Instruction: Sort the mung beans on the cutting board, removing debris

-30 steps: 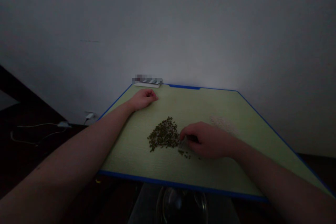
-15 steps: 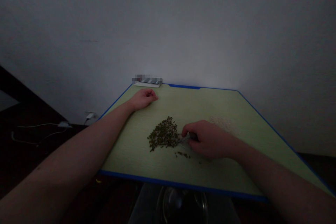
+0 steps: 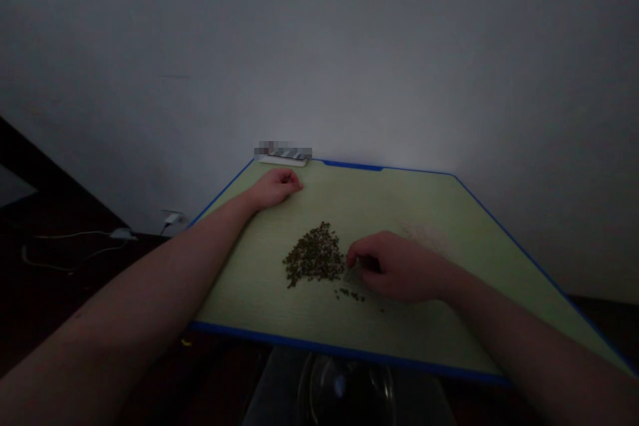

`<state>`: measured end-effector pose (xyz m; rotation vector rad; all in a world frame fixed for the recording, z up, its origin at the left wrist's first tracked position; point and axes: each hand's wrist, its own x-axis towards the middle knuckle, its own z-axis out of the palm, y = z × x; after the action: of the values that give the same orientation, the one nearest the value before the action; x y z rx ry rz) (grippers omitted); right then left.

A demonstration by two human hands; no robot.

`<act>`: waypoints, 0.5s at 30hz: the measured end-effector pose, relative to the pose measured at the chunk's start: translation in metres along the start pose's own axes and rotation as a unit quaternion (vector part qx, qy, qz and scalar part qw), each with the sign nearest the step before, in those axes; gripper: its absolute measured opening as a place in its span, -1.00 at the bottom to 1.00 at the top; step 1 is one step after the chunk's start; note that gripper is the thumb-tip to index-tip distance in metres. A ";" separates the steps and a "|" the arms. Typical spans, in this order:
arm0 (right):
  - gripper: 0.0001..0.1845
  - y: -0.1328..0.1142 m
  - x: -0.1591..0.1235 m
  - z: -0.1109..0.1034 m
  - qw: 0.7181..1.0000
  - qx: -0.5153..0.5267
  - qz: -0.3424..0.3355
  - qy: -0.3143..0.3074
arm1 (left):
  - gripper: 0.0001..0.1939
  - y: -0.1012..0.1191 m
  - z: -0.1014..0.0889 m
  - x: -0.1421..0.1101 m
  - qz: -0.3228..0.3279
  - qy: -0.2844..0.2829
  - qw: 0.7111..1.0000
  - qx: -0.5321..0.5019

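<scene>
From here, the dark pile (image 3: 314, 256) is tiny olive-brown grains, paler-flecked, heaped on the green tabletop (image 3: 249, 299). Just right of the pile, the right hand (image 3: 394, 266) curls around a pale thin piece (image 3: 351, 271) (too dim to name). Behind its left side rests the left hand (image 3: 274, 188), half-curled, grip unclear; farther behind, a white-edged block (image 3: 283, 161) has blurred markings

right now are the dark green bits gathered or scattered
Mostly gathered: the dark green bits form one patch beside the right hand, with a few loose ones nearer the blue front edge.
</scene>
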<state>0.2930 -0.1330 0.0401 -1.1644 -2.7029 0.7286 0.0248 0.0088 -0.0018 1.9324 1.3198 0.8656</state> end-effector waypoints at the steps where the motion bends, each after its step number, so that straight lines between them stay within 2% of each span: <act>1: -0.68 -0.002 0.001 0.002 1.000 0.001 -0.009 0.002 | -0.79 0.000 0.000 0.000 -0.001 0.000 1.000 0.001; 10: -0.72 -0.011 0.004 0.010 0.998 0.007 -0.057 0.009 | -0.78 -0.003 0.000 0.002 0.000 0.006 1.000 0.007; 15: -0.72 -0.014 0.003 0.011 0.999 0.002 -0.019 0.030 | -0.80 0.001 0.000 0.000 -0.006 0.005 1.000 0.002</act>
<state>0.2790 -0.1436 0.0368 -1.1108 -2.6653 0.6833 0.0257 0.0084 -0.0010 1.9244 1.3390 0.8687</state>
